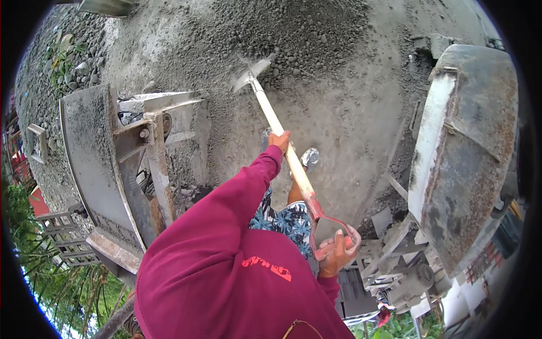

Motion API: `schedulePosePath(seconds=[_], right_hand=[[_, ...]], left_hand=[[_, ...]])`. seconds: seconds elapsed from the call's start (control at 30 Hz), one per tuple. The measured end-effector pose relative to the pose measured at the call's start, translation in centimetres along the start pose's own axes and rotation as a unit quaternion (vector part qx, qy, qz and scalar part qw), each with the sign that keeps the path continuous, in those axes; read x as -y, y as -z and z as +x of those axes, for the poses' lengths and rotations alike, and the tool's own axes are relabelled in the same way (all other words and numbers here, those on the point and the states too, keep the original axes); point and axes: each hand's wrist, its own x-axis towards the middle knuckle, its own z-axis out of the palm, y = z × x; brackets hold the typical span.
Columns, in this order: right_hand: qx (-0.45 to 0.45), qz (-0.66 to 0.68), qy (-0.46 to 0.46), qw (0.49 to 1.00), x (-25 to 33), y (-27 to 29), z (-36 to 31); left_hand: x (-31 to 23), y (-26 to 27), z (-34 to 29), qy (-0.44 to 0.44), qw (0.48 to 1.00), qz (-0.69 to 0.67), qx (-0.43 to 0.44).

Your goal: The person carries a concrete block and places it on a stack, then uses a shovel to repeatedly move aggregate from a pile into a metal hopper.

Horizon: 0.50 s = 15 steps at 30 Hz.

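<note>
A shovel [299, 174] with a pale wooden shaft runs from near my body toward the far ground. My left hand [279, 141] is wrapped round the middle of the shaft. At the near end, the fingers of my right hand [335, 255] are closed round the red D-shaped grip [349, 242]. The grey metal blade [252, 74] is at the edge of a heap of dark gravel [305, 37]. How deep its tip sits in the gravel I cannot tell.
To the left stands a dusty metal machine frame [158, 164] with a curved plate [93, 152]. A large rusty metal hopper [474, 152] rises at the right, with a motor [415, 282] below it. My shoe [309, 157] is on the dusty concrete ground [350, 141], right of the shaft.
</note>
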Motion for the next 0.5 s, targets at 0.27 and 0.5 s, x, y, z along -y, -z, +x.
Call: schedulePosePath(seconds=[0.27, 0.5], right_hand=[[-0.007, -0.056, 0.034, 0.998, -1.3, 3.7, 0.6], [-0.002, 0.004, -0.005, 1.0, -2.8, 0.1, 2.6]], left_hand=[[3.2, 1.2, -1.6, -0.025, 0.999, 0.005, 0.022], [-2.2, -2.0, 0.8, -0.043, 0.999, 0.022, 0.021]])
